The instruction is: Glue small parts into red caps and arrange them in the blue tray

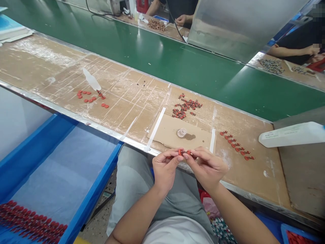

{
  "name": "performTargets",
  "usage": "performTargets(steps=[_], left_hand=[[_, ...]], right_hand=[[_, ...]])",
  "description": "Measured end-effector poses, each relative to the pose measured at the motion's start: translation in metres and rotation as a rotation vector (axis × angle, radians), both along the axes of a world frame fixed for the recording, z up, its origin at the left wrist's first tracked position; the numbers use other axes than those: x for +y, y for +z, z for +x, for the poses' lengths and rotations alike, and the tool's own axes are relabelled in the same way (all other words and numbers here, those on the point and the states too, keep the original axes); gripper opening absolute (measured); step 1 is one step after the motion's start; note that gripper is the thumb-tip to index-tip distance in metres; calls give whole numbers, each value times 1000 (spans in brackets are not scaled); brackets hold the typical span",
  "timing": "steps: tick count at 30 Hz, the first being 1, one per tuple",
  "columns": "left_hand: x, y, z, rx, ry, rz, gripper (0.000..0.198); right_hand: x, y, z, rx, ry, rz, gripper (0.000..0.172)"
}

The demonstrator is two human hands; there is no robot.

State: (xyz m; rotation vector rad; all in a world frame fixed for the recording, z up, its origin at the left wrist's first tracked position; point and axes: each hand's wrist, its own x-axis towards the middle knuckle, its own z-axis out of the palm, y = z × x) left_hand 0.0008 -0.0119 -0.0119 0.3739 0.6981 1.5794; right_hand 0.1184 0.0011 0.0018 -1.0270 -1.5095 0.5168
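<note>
My left hand (166,169) and my right hand (207,168) meet above the bench's front edge, their fingertips pinching a small red part with metal ends (184,153). Just beyond them lies a cardboard sheet (162,132) holding a small clear cup (181,132) beside a dark stain. A loose heap of red parts (186,107) sits past the cardboard, and a neat diagonal row of similar red parts (236,145) lies to its right. Farther left are several flat red discs (90,98) near a translucent pointed plastic bottle (91,79).
A green conveyor belt (157,54) runs behind the worn bench (241,173). A white plastic bottle (291,135) lies at right. A blue tray (58,162) with rows of red parts sits at lower left. Co-workers' hands (180,20) work across the belt beside a metal panel (241,27).
</note>
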Motion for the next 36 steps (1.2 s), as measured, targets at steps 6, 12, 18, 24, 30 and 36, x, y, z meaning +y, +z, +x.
performTargets(steps=[6,12,18,24,30,36], left_hand=[[-2,-2,3,21,20,17,14],[-3,-8,5,58,48,54,16],[-3,-3,7,67,41,29,14],[-2,1,8,77,47,-13,13],[-2,-1,8,67,39,18,15],[-1,-2,7,53,23,33,19]], right_hand=[[0,-4,0,15,-20,29,31],[-1,-4,-1,31,-17,11,29],[-2,-1,1,47,-10,-19,27],[-4,-4,-2,169,-13,-64,29],[-6,-4,-4,198,-75,-143,23],[-7,0,-5,273,-87,-195,22]])
